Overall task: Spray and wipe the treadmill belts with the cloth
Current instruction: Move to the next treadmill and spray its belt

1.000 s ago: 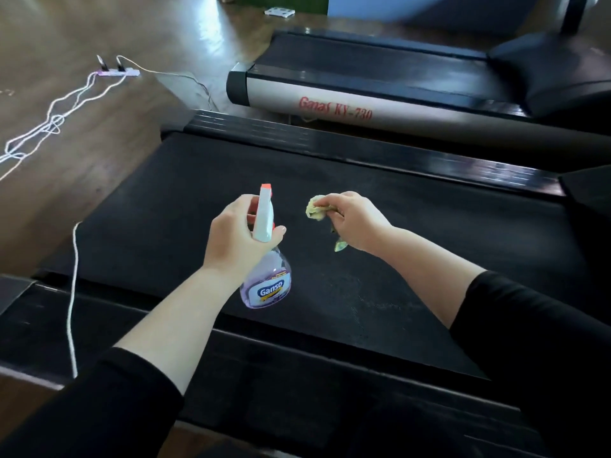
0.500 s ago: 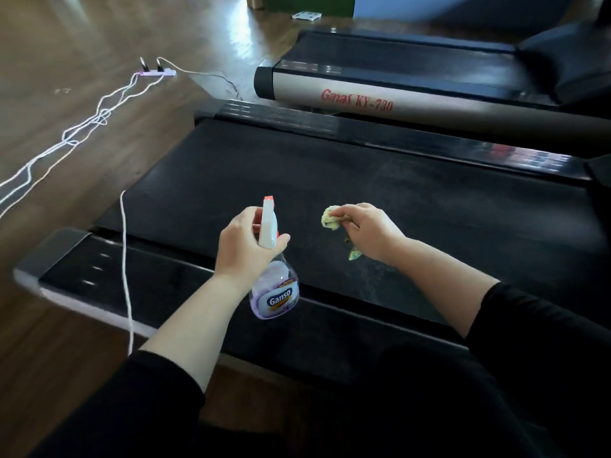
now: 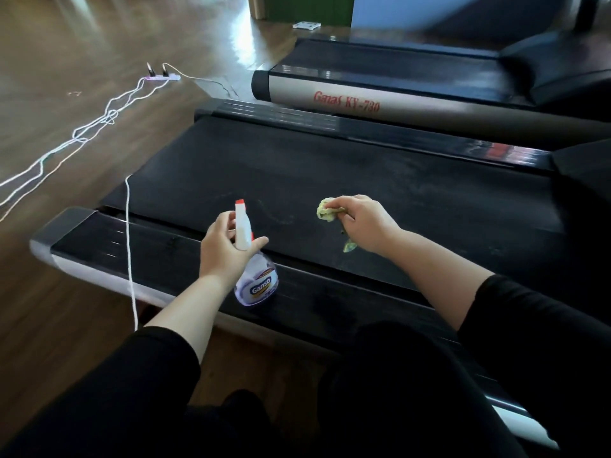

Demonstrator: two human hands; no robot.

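A glossy wooden floor (image 3: 59, 292) with bright window glare spread to the left and far side. On it lay a pale power strip (image 3: 164, 77) with two dark plugs standing in it. A loose tangle of white cables (image 3: 99, 123) trailed from the strip towards the left edge, and a separate white cord (image 3: 129, 242) ran down nearer the camera. Farther back a small flat white object (image 3: 306, 25) lay on the floor, before a green panel (image 3: 307, 8) and a blue wall (image 3: 413, 11).

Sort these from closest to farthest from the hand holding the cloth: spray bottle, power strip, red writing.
1. Spray bottle, just left of the right hand.
2. Red writing, on the far treadmill.
3. Power strip, far left on the floor.
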